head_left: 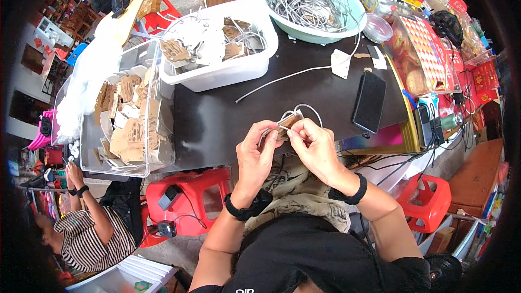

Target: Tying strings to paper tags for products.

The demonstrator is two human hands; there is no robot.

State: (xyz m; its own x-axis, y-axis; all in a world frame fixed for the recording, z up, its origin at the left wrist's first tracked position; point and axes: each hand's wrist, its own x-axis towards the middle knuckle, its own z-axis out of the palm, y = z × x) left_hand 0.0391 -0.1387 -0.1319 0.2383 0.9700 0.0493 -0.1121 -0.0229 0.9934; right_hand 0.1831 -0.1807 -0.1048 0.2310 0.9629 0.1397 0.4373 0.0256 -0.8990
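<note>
My left hand (255, 149) and my right hand (316, 146) meet over the near edge of a dark table (228, 108). Together they pinch a small brown cardboard card (286, 123) with a white cable (304, 109) looped around it. The left fingers hold the card's left side, the right fingers grip the cable end at the card. A black band sits on each wrist.
A white tub (228, 68) of carded cables and a clear bin (122, 114) of blank cards stand at left. A pale green basin (315, 5) holds loose grey cables. A black phone (369, 101) lies at right. Red stools stand below. A person in a striped shirt (89, 239) sits lower left.
</note>
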